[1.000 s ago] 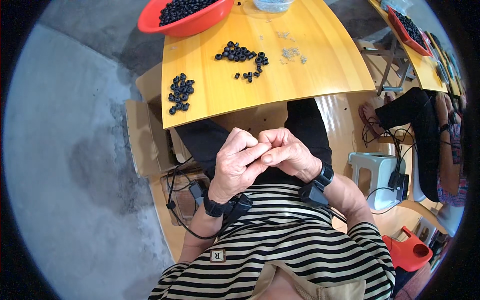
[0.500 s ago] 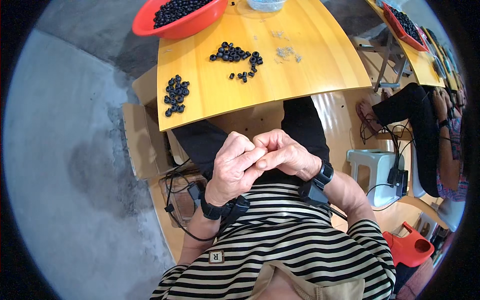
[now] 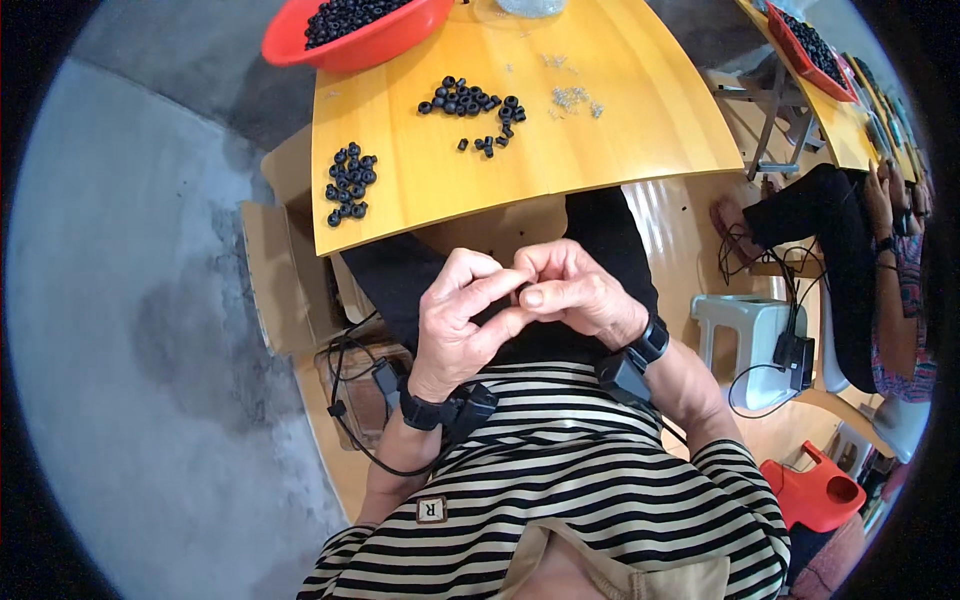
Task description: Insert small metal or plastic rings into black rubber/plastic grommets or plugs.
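Over my lap, in front of the table edge, my left hand [image 3: 465,315] and my right hand [image 3: 575,295] meet at the fingertips. Both are closed in a pinch, thumbs and forefingers together. A small dark piece [image 3: 522,290] shows between the fingertips; most of it is hidden, so its exact shape cannot be made out. Beyond my hands, on the yellow wooden table [image 3: 600,150], small black ring-like parts lie in a loose cluster [image 3: 465,100]. Another group of black parts [image 3: 350,185] sits near the table's left corner. Tiny clear pieces [image 3: 570,97] are scattered to the right.
A red basin [image 3: 385,45] full of black parts stands at the far left, beside a clear container [image 3: 530,6]. An open cardboard box [image 3: 290,270] is below the table's left side. To the right are a pale stool [image 3: 745,335], cables and another person's hand [image 3: 880,205].
Both hands have moved slightly up toward the table. Their fingers have loosened and shifted, so a small dark piece now shows between the fingertips.
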{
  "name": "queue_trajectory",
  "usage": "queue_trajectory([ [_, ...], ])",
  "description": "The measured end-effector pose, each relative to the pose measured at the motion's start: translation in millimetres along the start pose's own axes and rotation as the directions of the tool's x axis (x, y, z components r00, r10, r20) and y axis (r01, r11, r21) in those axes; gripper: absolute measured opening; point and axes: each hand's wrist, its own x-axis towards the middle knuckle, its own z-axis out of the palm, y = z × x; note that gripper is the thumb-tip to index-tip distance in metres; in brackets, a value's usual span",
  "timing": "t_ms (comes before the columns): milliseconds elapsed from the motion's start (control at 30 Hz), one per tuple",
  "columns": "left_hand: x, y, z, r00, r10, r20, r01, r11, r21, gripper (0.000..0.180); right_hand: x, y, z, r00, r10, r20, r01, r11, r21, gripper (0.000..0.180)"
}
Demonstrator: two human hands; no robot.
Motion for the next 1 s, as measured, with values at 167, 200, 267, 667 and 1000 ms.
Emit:
queue_trajectory([
  [167, -0.9, -3.9, -2.9, 0.998, 0.052, -0.035, -0.051, 0.998, 0.034, 0.031, -1.6, -7.0, 5.3, 0.998, 0.02, -0.066, -0.022, 0.999, -0.032, 0.021],
  [200, -0.9, -4.3, -3.0, 0.997, 0.064, -0.041, -0.062, 0.997, 0.048, 0.031, -2.6, -7.6, 7.6, 0.993, -0.005, -0.116, -0.003, 0.998, -0.064, 0.021],
  [267, 0.4, -4.5, -2.6, 0.995, 0.09, -0.053, -0.086, 0.994, 0.073, 0.03, -4.7, -8.5, 10.9, 0.975, -0.06, -0.212, 0.032, 0.991, -0.132, 0.021],
  [667, 2.8, 5.1, -1.1, 0.991, 0.085, -0.105, -0.063, 0.978, 0.2, 0.034, -17.1, -5.6, 21.7, 0.859, -0.431, -0.277, 0.257, 0.831, -0.493, 0.016],
  [1000, 6.9, 11.6, 0.1, 0.988, 0.065, -0.14, -0.043, 0.987, 0.153, 0.035, -21.8, -13.5, 17.7, 0.889, -0.372, -0.265, 0.231, 0.867, -0.442, 0.013],
])
